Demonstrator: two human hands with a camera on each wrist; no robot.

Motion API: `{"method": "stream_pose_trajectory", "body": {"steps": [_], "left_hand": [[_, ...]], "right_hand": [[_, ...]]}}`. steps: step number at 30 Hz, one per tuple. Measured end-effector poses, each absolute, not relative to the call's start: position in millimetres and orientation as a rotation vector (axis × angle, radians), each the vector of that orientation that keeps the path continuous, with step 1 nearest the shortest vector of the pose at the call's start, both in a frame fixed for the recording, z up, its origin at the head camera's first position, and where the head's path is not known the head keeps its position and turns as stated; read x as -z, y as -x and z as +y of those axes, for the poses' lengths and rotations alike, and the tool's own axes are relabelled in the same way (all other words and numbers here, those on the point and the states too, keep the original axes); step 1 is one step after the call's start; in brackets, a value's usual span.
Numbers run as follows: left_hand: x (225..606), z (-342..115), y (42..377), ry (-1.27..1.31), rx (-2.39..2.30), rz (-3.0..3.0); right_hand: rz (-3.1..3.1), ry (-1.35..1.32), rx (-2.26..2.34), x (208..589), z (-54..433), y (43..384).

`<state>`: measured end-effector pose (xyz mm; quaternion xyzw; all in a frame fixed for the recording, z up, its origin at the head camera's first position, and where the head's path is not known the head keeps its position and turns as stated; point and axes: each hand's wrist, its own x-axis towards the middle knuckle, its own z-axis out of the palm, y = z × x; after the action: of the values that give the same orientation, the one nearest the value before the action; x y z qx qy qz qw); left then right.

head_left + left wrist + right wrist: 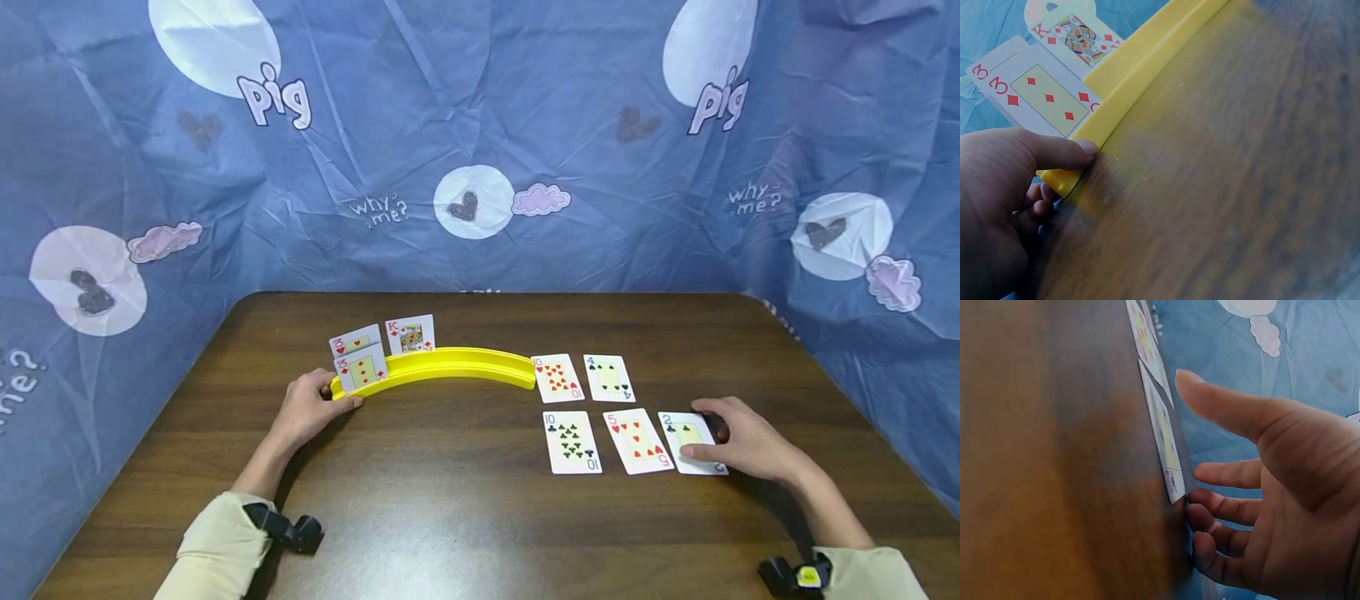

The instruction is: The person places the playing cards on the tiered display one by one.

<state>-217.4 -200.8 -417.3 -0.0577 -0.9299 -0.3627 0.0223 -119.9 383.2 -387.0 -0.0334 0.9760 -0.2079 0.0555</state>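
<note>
My left hand (307, 408) grips the left end of a curved yellow card holder (465, 364), thumb along its near side in the left wrist view. In its slot stand a three of diamonds (362, 369), a three of hearts (348, 340) behind it, and a king of diamonds (410, 335). My right hand (738, 437) is over the right side of a two of clubs (678, 427) lying face up on the table. In the right wrist view, the thumb is apart from the fingers and raised off the card.
Left of the two lie a five of hearts (637, 441) and a ten of clubs (572, 442). Behind them are a ten of hearts (557, 377), by the holder's right end, and a black four (609, 377). Blue printed cloth (480, 100) hangs around the wooden table (420, 500).
</note>
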Motion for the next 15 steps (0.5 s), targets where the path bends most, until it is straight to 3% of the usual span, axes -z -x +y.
{"method": "stream_pose_trajectory", "body": {"steps": [15], "left_hand": [[417,-199,217,0.175,1.127,-2.876]], "right_hand": [[3.036,0.158,0.480,394,372,113]]}}
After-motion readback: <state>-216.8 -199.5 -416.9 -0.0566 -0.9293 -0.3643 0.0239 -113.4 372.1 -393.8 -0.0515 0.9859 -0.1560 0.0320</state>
